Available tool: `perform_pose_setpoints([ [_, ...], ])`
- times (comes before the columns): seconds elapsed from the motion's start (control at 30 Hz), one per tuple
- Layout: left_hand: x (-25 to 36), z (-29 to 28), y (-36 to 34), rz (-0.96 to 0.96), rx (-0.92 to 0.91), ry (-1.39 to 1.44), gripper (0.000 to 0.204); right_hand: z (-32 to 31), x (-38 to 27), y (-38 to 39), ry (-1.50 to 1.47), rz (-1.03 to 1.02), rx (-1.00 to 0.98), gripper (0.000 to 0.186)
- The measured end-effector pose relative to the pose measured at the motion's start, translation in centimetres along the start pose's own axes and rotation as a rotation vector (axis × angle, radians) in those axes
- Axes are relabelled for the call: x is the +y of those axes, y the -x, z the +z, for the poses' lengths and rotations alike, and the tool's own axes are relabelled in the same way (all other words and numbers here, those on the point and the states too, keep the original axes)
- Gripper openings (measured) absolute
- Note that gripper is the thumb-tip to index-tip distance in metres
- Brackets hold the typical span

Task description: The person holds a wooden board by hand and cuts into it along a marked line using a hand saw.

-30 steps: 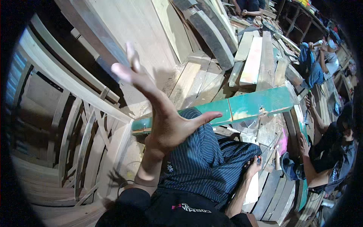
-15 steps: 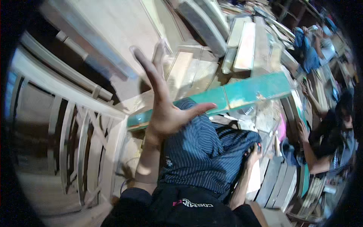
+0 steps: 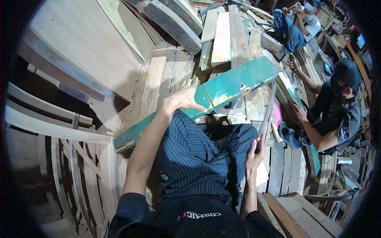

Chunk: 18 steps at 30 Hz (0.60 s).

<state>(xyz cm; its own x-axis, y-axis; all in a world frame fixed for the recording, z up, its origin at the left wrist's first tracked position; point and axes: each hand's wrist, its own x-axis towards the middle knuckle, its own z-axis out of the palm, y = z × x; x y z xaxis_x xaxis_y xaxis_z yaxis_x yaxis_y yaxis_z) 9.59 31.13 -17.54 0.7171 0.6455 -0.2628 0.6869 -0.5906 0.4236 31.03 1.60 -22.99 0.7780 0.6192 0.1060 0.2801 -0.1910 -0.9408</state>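
Note:
A long green-painted board (image 3: pixel 238 81) lies slantwise in front of me, with a thin line across its face and bare wood along its chipped near edge. My left hand (image 3: pixel 183 98) is over the board just left of that line, fingers stretched toward the far edge and thumb apart near the close edge. Beside my right knee, my right hand (image 3: pixel 254 154) is closed round the dark and red handle of what looks like a hand saw (image 3: pixel 268 109). Its long grey blade points up and away, reaching the board's right end. No teeth can be made out.
Stacked planks (image 3: pixel 222 39) lie beyond the board. Slatted wooden frames (image 3: pixel 75 170) stand at left under a large pale panel (image 3: pixel 79 43). At right a co-worker in a dark cap (image 3: pixel 345 75) sits close by, and another person (image 3: pixel 305 23) is farther back.
My left hand has come down from the air onto the green board. My right hand has tilted up, bringing the saw blade clearly into sight. The whole view has shifted.

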Motion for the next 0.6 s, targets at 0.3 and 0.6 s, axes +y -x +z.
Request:
perform_pose_setpoints([
  [0.3, 1.6, -0.6, 2.2, -0.117, -0.034, -0.06, 0.125, 3.8, -8.5, 0.4, 0.496, -0.327, -0.362, 0.052],
  [0.6, 0.5, 0.6, 0.6, 0.085, 0.052, 0.029, 0.114, 10.0, -7.4, -1.7, 0.796, -0.439, -0.303, 0.055],
])
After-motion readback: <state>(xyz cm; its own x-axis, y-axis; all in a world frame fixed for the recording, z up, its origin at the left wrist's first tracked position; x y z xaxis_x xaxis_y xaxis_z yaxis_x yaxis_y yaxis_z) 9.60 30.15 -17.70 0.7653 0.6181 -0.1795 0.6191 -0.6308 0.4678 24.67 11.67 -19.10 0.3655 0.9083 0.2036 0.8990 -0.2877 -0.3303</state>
